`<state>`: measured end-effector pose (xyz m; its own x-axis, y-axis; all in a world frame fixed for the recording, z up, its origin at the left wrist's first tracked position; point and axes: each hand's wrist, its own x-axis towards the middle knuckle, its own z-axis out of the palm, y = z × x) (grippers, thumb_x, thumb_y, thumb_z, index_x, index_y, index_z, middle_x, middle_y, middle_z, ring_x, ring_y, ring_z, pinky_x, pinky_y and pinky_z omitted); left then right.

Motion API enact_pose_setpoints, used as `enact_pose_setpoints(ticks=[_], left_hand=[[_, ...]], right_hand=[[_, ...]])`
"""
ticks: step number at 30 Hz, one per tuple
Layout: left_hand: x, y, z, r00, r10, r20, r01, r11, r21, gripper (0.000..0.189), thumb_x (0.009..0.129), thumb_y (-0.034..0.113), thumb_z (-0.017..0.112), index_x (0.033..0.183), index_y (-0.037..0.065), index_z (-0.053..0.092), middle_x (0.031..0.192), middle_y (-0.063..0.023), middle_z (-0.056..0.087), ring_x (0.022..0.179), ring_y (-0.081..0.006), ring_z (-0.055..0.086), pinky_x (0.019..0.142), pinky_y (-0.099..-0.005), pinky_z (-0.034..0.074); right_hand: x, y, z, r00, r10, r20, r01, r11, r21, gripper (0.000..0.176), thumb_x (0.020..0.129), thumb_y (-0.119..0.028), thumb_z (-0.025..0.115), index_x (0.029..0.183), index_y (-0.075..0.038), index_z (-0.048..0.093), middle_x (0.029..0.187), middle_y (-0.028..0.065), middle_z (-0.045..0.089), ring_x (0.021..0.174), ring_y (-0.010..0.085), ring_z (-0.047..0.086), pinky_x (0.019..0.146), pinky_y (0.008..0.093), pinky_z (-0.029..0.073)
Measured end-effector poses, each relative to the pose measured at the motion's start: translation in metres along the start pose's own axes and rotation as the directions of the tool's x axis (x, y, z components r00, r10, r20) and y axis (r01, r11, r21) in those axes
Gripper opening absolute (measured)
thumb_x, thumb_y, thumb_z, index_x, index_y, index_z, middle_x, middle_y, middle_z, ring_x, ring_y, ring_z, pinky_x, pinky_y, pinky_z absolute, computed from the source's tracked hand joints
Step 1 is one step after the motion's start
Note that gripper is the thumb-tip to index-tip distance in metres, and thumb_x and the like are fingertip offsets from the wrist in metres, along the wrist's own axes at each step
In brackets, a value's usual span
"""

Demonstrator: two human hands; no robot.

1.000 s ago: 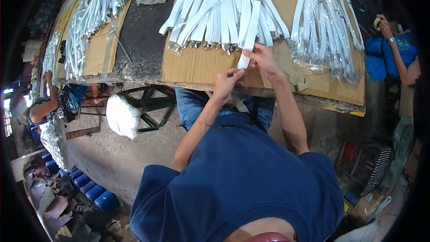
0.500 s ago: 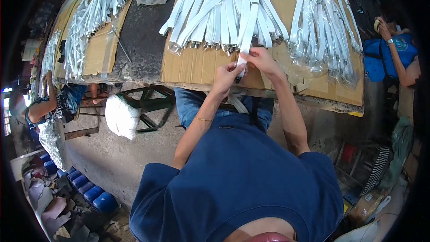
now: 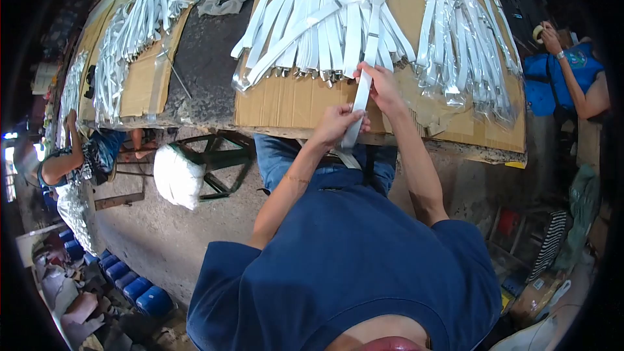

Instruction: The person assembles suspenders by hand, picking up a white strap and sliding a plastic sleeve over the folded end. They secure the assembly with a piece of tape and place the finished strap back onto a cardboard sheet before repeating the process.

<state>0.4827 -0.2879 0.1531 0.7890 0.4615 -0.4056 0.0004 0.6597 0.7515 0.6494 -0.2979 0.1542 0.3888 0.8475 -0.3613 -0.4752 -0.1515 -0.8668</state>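
Observation:
A white strap (image 3: pixel 361 99) runs from the large fan of white straps (image 3: pixel 318 36) down over the table's front edge. My left hand (image 3: pixel 338 125) is closed on its lower part, just above the edge. Higher up and to the right, my right hand (image 3: pixel 380 86) pinches the same strap near the metal clips at the fan's lower ends. The fan lies on brown cardboard (image 3: pixel 279 105). Below my left hand, the strap's end hangs in front of my lap.
More white straps in clear plastic (image 3: pixel 465 45) lie at the right, and another pile (image 3: pixel 140 19) at the left. A green stool (image 3: pixel 224 156) with a white bundle (image 3: pixel 177 177) stands below. Other people (image 3: pixel 585 88) sit at both sides.
My right hand has moved slightly up the strap, and my left hand has moved down, so they are farther apart. More of the strap shows between them.

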Motion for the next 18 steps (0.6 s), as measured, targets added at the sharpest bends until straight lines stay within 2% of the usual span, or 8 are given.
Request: enact_pose_setpoints(ticks=[5, 7, 8, 12, 14, 15, 17, 18], left_hand=[[0.033, 0.001, -0.014, 0.992, 0.06, -0.113, -0.076, 0.987, -0.145, 0.018, 0.093, 0.01, 0.052, 0.094, -0.007, 0.057, 0.087, -0.0141, 0.064, 0.071, -0.0186, 0.064, 0.066, -0.0276, 0.054], [0.036, 0.008, -0.009, 0.987, 0.159, -0.002, -0.158, 0.978, 0.135, 0.016, 0.092, 0.01, 0.053, 0.094, -0.006, 0.058, 0.085, -0.0133, 0.064, 0.07, -0.0186, 0.064, 0.066, -0.0275, 0.054], [0.023, 0.005, -0.007, 0.992, 0.08, 0.102, -0.096, 0.983, 0.159, 0.015, 0.092, 0.009, 0.052, 0.094, -0.005, 0.059, 0.083, -0.012, 0.065, 0.07, -0.0174, 0.064, 0.064, -0.0278, 0.053], [0.01, -0.001, -0.001, 0.999, 0.0, -0.036, -0.002, 0.999, -0.045, 0.017, 0.091, 0.01, 0.054, 0.091, -0.006, 0.059, 0.079, -0.011, 0.065, 0.067, -0.017, 0.063, 0.06, -0.0271, 0.052], [0.035, -0.001, -0.02, 0.997, 0.068, -0.035, -0.07, 0.997, -0.045, 0.017, 0.092, 0.01, 0.054, 0.094, -0.006, 0.059, 0.082, -0.0119, 0.064, 0.07, -0.0172, 0.064, 0.064, -0.0287, 0.053], [0.04, 0.005, -0.021, 0.99, 0.137, -0.019, -0.138, 0.989, -0.044, 0.017, 0.092, 0.01, 0.053, 0.097, -0.006, 0.058, 0.084, -0.0128, 0.064, 0.074, -0.0174, 0.064, 0.067, -0.0304, 0.053], [0.032, 0.005, -0.02, 0.993, 0.111, 0.031, -0.108, 0.992, -0.067, 0.017, 0.092, 0.01, 0.054, 0.098, -0.006, 0.058, 0.085, -0.0122, 0.064, 0.075, -0.0181, 0.065, 0.069, -0.0305, 0.054], [0.017, 0.009, -0.016, 0.997, 0.043, 0.066, -0.045, 0.999, 0.02, 0.017, 0.092, 0.01, 0.054, 0.097, -0.006, 0.058, 0.085, -0.0121, 0.064, 0.076, -0.0181, 0.065, 0.07, -0.03, 0.054]], right_hand=[[-0.016, -0.001, -0.001, 0.954, 0.22, 0.203, -0.162, 0.949, -0.27, 0.025, 0.09, -0.024, 0.059, 0.089, 0.0, 0.064, 0.076, 0.0053, 0.064, 0.054, 0.0084, 0.056, 0.048, 0.0236, 0.045], [-0.016, -0.008, 0.001, 0.958, 0.23, 0.172, -0.176, 0.943, -0.283, 0.027, 0.092, -0.026, 0.056, 0.095, -0.001, 0.064, 0.074, 0.0062, 0.064, 0.059, 0.0119, 0.059, 0.049, 0.0248, 0.049], [-0.012, -0.005, 0.012, 0.995, 0.082, 0.058, -0.082, 0.997, -0.013, 0.03, 0.092, -0.028, 0.055, 0.1, 0.0, 0.062, 0.082, 0.0108, 0.066, 0.066, 0.0131, 0.061, 0.052, 0.0248, 0.05], [-0.004, 0.012, -0.004, 0.993, -0.019, 0.114, 0.016, 0.999, 0.027, 0.035, 0.093, -0.03, 0.054, 0.105, 0.002, 0.06, 0.088, 0.0116, 0.067, 0.069, 0.0146, 0.062, 0.057, 0.0244, 0.051], [-0.017, 0.013, -0.005, 0.954, 0.185, 0.235, -0.111, 0.949, -0.296, 0.036, 0.094, -0.031, 0.051, 0.104, 0.003, 0.06, 0.088, 0.0116, 0.067, 0.068, 0.0151, 0.062, 0.061, 0.0262, 0.051], [-0.016, 0.011, -0.004, 0.953, 0.188, 0.236, -0.113, 0.947, -0.299, 0.036, 0.094, -0.031, 0.051, 0.104, 0.003, 0.06, 0.088, 0.0116, 0.067, 0.068, 0.0151, 0.062, 0.061, 0.0262, 0.051], [-0.014, 0.003, -0.007, 0.943, 0.209, 0.258, -0.184, 0.976, -0.115, 0.037, 0.096, -0.031, 0.048, 0.105, 0.003, 0.059, 0.089, 0.012, 0.066, 0.07, 0.0152, 0.063, 0.066, 0.0275, 0.052], [-0.013, 0.002, 0.01, 0.992, 0.122, 0.045, -0.126, 0.988, 0.092, 0.037, 0.096, -0.03, 0.046, 0.106, 0.003, 0.059, 0.091, 0.0116, 0.066, 0.074, 0.0153, 0.064, 0.066, 0.0276, 0.052]])
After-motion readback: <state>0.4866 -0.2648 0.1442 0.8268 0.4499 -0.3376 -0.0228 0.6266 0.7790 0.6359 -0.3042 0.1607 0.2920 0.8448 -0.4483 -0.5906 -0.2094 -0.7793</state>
